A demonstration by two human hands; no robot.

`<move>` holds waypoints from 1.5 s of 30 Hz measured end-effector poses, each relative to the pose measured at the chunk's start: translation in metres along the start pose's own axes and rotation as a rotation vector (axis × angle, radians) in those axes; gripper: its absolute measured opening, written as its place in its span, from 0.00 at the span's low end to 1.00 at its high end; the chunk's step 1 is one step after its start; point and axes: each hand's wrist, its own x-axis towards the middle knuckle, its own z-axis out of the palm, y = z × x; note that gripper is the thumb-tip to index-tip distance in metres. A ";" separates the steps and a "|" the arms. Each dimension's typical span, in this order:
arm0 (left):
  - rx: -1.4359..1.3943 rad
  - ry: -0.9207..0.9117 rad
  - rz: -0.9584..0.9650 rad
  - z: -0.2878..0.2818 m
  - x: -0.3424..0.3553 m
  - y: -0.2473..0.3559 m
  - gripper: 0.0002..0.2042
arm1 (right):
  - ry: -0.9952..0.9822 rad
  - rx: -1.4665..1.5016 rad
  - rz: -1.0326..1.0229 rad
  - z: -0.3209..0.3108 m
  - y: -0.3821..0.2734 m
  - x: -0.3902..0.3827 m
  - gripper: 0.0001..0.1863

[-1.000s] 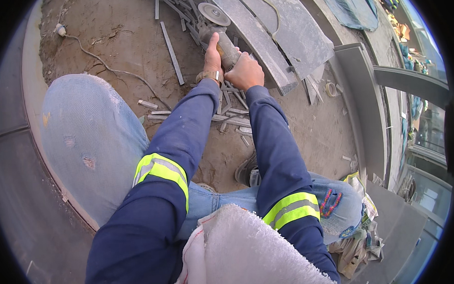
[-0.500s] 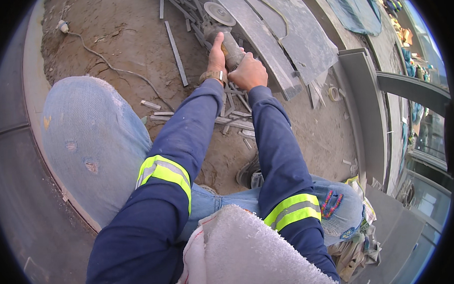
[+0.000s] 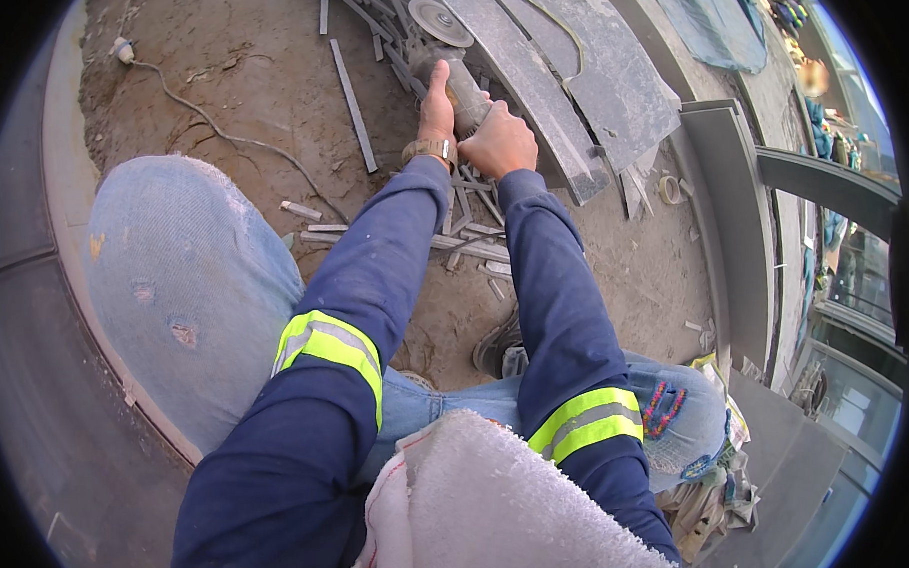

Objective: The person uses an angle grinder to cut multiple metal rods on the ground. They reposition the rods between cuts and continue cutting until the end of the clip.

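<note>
Both my hands grip a dusty angle grinder [image 3: 465, 93], out at arm's length. My left hand [image 3: 436, 106] is closed along the left side of its body, thumb pointing toward the head. My right hand [image 3: 502, 142] wraps the rear end, knuckles up. At the far end of the grinder, its round disc [image 3: 441, 21] lies against or just over the edge of a long grey slab [image 3: 533, 86]; I cannot tell whether it touches. The fingers beneath the tool are partly hidden.
Thin cut strips [image 3: 353, 105] litter the dusty ground beside and below the slab. A pale cable [image 3: 203, 114] with a plug trails at left. A second grey slab [image 3: 618, 88] lies beyond, a hose [image 3: 569, 40] across it. A tape roll [image 3: 669, 189] sits to the right.
Almost nothing differs. The grinder and both hands stay in place on the slab's edge, with only a very slight shift of the view.
</note>
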 end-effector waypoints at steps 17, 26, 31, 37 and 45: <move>-0.023 0.010 0.004 0.001 0.014 0.004 0.29 | -0.005 0.008 0.014 -0.001 -0.005 0.014 0.34; -0.027 0.000 0.017 0.001 0.016 0.008 0.29 | 0.004 0.003 0.014 -0.001 -0.010 0.017 0.34; -0.018 0.057 0.047 0.008 0.017 0.007 0.29 | 0.010 0.000 0.006 0.001 -0.008 0.020 0.33; -0.016 0.012 0.029 0.000 0.025 0.008 0.29 | 0.001 0.000 0.007 -0.002 -0.012 0.022 0.32; -0.012 0.019 0.048 0.002 0.028 0.013 0.29 | 0.034 -0.031 -0.011 -0.001 -0.016 0.025 0.30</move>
